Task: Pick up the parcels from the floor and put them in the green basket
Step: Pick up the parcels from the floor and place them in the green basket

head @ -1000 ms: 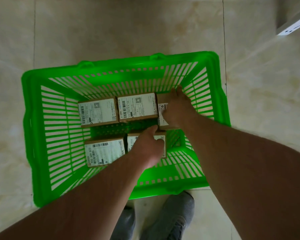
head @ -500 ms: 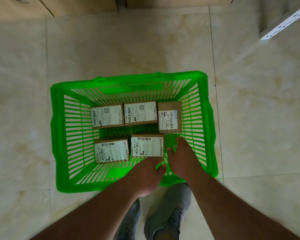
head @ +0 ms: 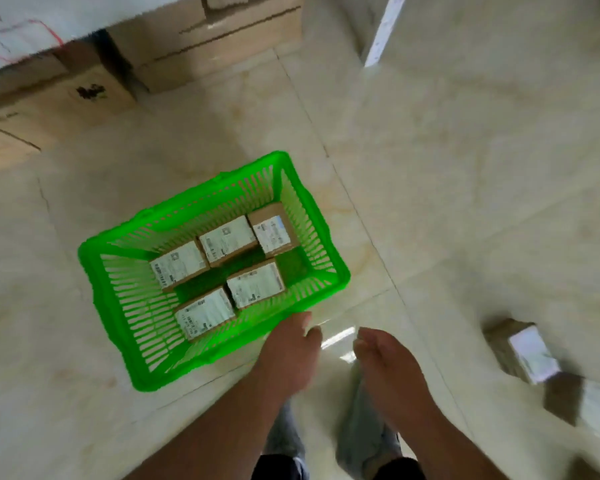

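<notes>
Hovering empty and loosely curled, left hand (head: 288,355) and right hand (head: 388,368) clear green basket (head: 340,275), likely freed for floor parcels (head: 530,355).

Arms: both forearms bare, no sleeves visible.
Left hand (head: 286,355): bare, no glove.
Right hand (head: 388,367): bare, no glove.
Legs: light grey-blue trousers (head: 355,424), lower centre of frame; motion-blurred.
Lower edge: dark patches, too blurred to identify.

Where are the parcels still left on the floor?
Head view, lower right: two parcels lie on the floor tiles, right of the right hand, outside the green basket.
</notes>
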